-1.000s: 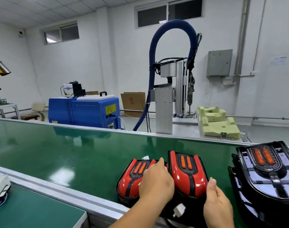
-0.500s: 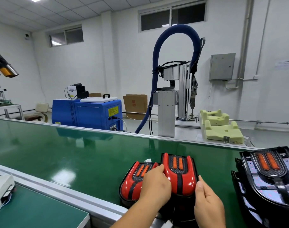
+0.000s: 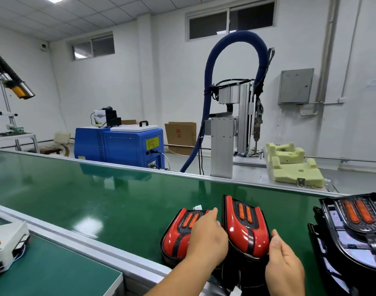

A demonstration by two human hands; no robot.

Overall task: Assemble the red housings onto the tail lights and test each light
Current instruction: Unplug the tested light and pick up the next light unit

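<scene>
At 3 o'clock on the belt (image 3: 97, 199), black lights (image 3: 353, 238) are stacked. At 5 o'clock a red light (image 3: 244, 231) is held tilted, its right edge gripped by the right hand (image 3: 284, 268). At its 9 o'clock a second red light (image 3: 178, 236) is overlapped by the left hand (image 3: 206, 242), whose grip cannot be told.

At the near edge of the conveyor belt (image 3: 97, 199), the left hand (image 3: 206, 242) and right hand (image 3: 283, 265) hold a red-housed tail light (image 3: 244, 233) tilted up. A second tail light (image 3: 178, 236) lies just left of it.
</scene>
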